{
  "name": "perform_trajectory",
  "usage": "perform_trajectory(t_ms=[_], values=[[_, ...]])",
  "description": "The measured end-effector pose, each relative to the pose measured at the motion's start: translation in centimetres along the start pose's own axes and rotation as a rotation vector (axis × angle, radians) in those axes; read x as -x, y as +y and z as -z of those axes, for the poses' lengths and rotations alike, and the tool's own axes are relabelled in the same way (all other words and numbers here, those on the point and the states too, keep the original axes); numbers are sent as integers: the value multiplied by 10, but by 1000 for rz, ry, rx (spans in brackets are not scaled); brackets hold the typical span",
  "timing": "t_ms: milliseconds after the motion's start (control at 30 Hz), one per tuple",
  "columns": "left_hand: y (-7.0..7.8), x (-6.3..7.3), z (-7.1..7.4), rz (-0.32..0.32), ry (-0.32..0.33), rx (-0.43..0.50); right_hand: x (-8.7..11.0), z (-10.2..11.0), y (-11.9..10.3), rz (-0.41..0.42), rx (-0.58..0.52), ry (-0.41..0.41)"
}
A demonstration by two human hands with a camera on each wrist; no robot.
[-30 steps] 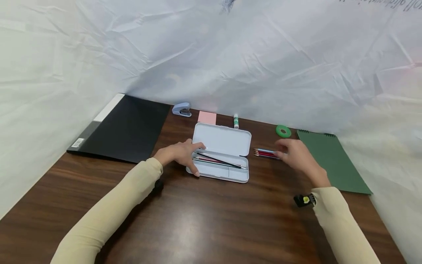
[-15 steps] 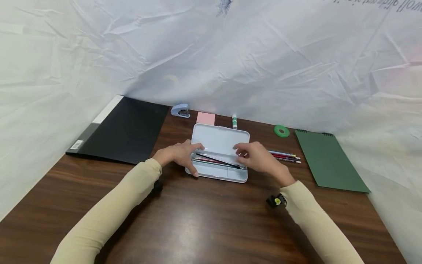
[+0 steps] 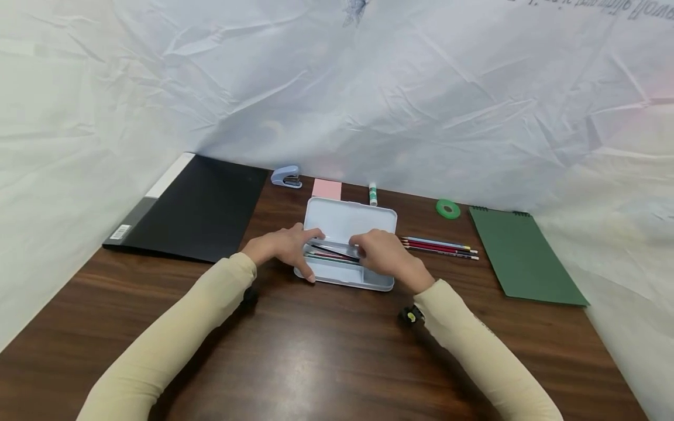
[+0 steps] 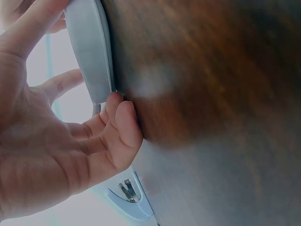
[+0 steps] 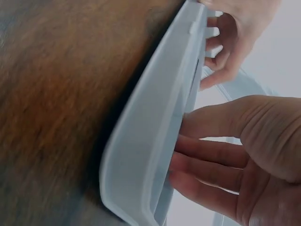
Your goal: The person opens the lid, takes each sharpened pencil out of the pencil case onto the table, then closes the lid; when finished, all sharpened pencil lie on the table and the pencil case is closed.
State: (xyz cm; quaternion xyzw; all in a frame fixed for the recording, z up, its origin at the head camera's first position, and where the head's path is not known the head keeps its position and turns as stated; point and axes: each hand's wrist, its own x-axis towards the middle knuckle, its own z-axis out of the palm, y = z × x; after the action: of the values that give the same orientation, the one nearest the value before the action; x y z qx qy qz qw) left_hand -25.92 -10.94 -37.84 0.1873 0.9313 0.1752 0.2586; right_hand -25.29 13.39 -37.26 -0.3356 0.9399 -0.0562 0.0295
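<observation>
A white pencil case (image 3: pixel 337 278) lies with its lid (image 3: pixel 350 216) raised at the back. Inside it are a black pencil (image 3: pixel 334 253) and several other slim pencils. My left hand (image 3: pixel 284 245) holds the case's left end, thumb on the front edge and the other fingers around the end and back. My right hand (image 3: pixel 381 252) reaches into the right part of the case, over the pencils' right ends. In the right wrist view its thumb (image 5: pixel 211 121) and fingers dip behind the case wall, so the fingertips are hidden and I cannot tell whether they pinch a pencil.
Several pencils (image 3: pixel 439 247) lie right of the case, beside a green spiral notebook (image 3: pixel 526 257). Green tape (image 3: pixel 447 209), a glue stick (image 3: pixel 372 194), pink sticky notes (image 3: pixel 326 189) and a blue stapler (image 3: pixel 286 176) line the back. A black folder (image 3: pixel 200 204) lies left.
My right hand has let go of the pencils on the table at right and moved left into the case. My left hand has stayed on the case's left end.
</observation>
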Motion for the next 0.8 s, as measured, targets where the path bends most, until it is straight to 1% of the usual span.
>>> perform_trajectory(t_ms=[133,233,367,600,800], values=[[0,1,0,-1,-1,-5,-4,-2,-5,27,70,-6],[1,2,1,-2,-3,-4,-5,-3,-8,44,89,-10],[1,4,1,4,-9,-1,-7,-4,-10,55,66,-37],[-2,4,3,6,-15,22,-10,-3,-11,46,7,-72],[-1,4,3,-2,-19,20,-8,3,-8,80,-19,-88]])
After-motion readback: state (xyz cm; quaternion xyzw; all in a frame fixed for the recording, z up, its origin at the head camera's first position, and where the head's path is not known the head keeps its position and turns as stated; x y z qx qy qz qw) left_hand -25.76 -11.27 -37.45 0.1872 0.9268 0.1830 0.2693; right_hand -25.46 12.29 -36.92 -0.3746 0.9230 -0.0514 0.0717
